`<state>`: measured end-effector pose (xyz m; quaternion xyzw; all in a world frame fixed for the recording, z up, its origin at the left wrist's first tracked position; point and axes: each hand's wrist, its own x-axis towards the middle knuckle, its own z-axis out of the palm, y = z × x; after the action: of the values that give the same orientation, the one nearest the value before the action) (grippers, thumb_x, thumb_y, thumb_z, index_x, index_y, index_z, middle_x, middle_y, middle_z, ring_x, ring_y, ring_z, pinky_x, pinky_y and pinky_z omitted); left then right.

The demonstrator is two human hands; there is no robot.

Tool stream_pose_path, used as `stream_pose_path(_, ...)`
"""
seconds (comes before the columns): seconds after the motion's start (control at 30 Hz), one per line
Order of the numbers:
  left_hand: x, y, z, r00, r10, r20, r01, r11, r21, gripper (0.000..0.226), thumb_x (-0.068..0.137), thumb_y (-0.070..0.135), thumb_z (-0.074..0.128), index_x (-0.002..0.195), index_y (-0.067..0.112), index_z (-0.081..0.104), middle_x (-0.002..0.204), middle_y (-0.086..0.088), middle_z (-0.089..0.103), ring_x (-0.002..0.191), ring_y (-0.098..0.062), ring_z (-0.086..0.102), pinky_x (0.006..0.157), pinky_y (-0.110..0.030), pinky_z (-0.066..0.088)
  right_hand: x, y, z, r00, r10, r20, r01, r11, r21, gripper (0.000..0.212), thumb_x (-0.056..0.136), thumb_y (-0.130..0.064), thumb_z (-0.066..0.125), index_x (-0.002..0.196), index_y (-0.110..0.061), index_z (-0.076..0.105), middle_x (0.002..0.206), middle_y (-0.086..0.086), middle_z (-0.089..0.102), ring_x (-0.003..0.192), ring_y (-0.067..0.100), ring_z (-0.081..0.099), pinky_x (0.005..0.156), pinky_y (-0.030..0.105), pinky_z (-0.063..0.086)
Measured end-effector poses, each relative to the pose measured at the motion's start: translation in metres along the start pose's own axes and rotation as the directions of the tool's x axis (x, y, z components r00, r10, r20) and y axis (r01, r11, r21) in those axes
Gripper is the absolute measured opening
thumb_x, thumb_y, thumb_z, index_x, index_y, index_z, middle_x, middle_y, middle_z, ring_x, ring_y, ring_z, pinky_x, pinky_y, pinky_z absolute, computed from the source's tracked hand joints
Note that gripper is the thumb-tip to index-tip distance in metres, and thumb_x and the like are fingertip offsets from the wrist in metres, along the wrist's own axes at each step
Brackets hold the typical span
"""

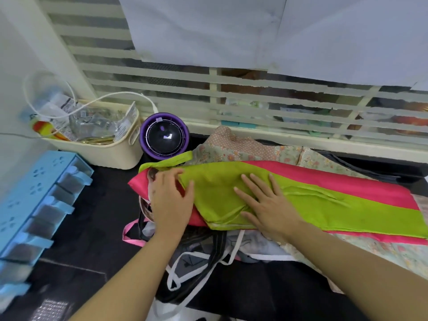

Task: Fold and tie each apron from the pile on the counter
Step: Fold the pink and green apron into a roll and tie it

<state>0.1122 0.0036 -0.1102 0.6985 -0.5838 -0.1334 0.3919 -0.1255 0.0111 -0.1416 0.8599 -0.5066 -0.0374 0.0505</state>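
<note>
The apron (312, 205) is laid long, left to right, on the pile (254, 150). Its left end is met by the left hand (171, 200), fingers bent, grip unclear. Its middle is pressed by the flat right hand (266, 205).

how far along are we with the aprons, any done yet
Done: no folded, tied apron shows anywhere in view. In hand: the green and pink apron lies folded into a long strip on the pile; the right hand presses it flat while the left hand curls its fingers into the left end, and its green strap is still loose. Left: tying it, then the floral apron and the dark apron underneath.
</note>
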Motion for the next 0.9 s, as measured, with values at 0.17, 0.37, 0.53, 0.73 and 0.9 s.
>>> stream_pose_path(0.17, 0.011, -0.017, -0.015, 0.685, -0.72, -0.112, 0.682, 0.688, -0.247, 0.085, 0.082, 0.034, 0.071, 0.147, 0.012, 0.022, 0.146, -0.02, 0.024, 0.131, -0.038, 0.029, 0.102, -0.05, 0.035, 0.013, -0.004, 0.001, 0.998, 0.035, -0.046, -0.036, 0.999, -0.022, 0.059, 0.099, -0.056, 0.007, 0.141, -0.026, 0.036, 0.148, 0.011, 0.039, 0.138, 0.03, 0.031, 0.108, 0.057, 0.016)
stream_pose_path(0.37, 0.036, -0.048, -0.026, 0.502, -0.837, 0.216, 0.674, 0.222, -0.704, 0.032, 0.089, 0.023, 0.062, 0.114, 0.004, 0.058, 0.095, -0.009, 0.066, 0.086, -0.025, 0.066, 0.08, -0.042, 0.055, 0.014, -0.006, 0.001, 0.998, 0.069, -0.005, -0.069, 0.997, -0.027, 0.063, 0.099, -0.056, 0.007, 0.141, -0.023, 0.042, 0.147, 0.014, 0.039, 0.135, 0.033, 0.041, 0.107, 0.055, 0.019)
stream_pose_path(0.53, 0.03, -0.065, -0.039, 0.564, -0.8, 0.205, 0.468, 0.105, -0.878, 0.011, 0.093, 0.019, 0.06, 0.101, 0.012, 0.065, 0.095, -0.005, 0.07, 0.082, -0.02, 0.067, 0.069, -0.032, 0.055, 0.016, -0.008, 0.003, 0.995, 0.09, 0.046, -0.09, 0.996, -0.021, 0.065, 0.099, -0.056, 0.008, 0.141, -0.022, 0.043, 0.147, 0.014, 0.042, 0.131, 0.031, 0.047, 0.106, 0.052, 0.02)
stream_pose_path(0.73, 0.023, -0.08, -0.037, 0.455, -0.89, -0.023, 0.696, 0.371, -0.614, 0.047, 0.089, 0.008, 0.058, 0.135, 0.011, 0.046, 0.123, -0.012, 0.051, 0.115, -0.029, 0.053, 0.092, -0.037, 0.044, 0.013, -0.007, 0.001, 0.994, 0.075, 0.074, -0.073, 0.997, -0.024, 0.067, 0.099, -0.056, 0.007, 0.138, -0.022, 0.049, 0.141, 0.013, 0.049, 0.126, 0.032, 0.051, 0.105, 0.052, 0.022)
stream_pose_path(0.9, 0.021, -0.04, -0.039, 0.779, -0.452, -0.434, 0.414, 0.891, -0.185, 0.032, 0.085, 0.003, 0.055, 0.116, 0.011, 0.056, 0.12, -0.012, 0.05, 0.109, -0.03, 0.05, 0.092, -0.039, 0.042, 0.011, -0.007, 0.002, 0.995, 0.068, 0.071, -0.067, 0.998, -0.012, 0.067, 0.099, -0.056, 0.007, 0.137, -0.022, 0.05, 0.139, 0.013, 0.052, 0.124, 0.031, 0.054, 0.104, 0.052, 0.023)
